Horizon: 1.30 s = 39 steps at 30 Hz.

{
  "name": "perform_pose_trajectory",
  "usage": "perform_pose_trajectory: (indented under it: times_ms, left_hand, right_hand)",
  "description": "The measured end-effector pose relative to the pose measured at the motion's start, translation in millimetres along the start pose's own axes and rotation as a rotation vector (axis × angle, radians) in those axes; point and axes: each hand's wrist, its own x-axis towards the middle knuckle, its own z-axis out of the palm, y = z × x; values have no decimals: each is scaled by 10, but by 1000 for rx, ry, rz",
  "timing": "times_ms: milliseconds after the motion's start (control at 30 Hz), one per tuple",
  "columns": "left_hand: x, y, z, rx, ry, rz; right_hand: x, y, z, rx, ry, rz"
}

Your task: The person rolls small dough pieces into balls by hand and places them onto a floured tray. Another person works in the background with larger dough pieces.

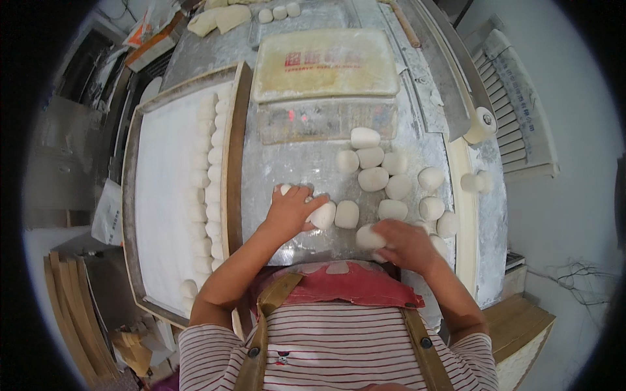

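My left hand (292, 210) curls over white dough pieces on the floured metal table (298, 161). One dough piece (324, 215) sits against its thumb, and another (286, 189) peeks out beyond the fingers. Beside them stands a separate dough piece (346, 214). Slightly blurred, my right hand (408, 244) grips a dough piece (370, 237) from its right side. Several more rounded dough pieces (373, 179) lie loosely grouped ahead of and around the right hand. How many the left hand covers is hidden.
To the left, a wooden-framed tray (238, 146) holds two long rows of dough pieces (214, 173). Ahead stands a scale (325, 119) with a lidded plastic box (327, 63) above it. A pale conveyor belt (464, 234) and roller (481, 126) run along the right, near a rolling pin (405, 24).
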Motion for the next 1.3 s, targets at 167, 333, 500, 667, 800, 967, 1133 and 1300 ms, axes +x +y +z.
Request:
perform_pose_trajectory:
  times_ms: [167, 333, 500, 667, 800, 967, 1133, 1300]
  left_hand:
    - [58, -342, -36, -313, 124, 9]
    - [95, -805, 11, -970, 197, -364]
    - [434, -999, -410, -1476, 204, -518]
    - [1403, -918, -1312, -880, 313, -211]
    - [2026, -1060, -1368, -106, 450, -25]
    - [2062, -913, -1153, 155, 495, -120]
    - [1438, -407, -822, -90, 391, 187]
    - [1177, -97, -47, -313, 165, 126]
  right_hand:
    - [94, 20, 119, 39, 42, -126]
    - [-552, 425, 99, 164, 541, 239]
    - [-1988, 998, -31, -376, 731, 901]
    - [-2360, 1046, 146, 426, 749, 1170]
    - [-2148, 1108, 197, -240, 656, 991]
    - [-1992, 1155, 103, -185, 624, 937]
    - [-1854, 1381, 107, -182, 681, 809]
    - [-1026, 1201, -323, -64, 639, 828]
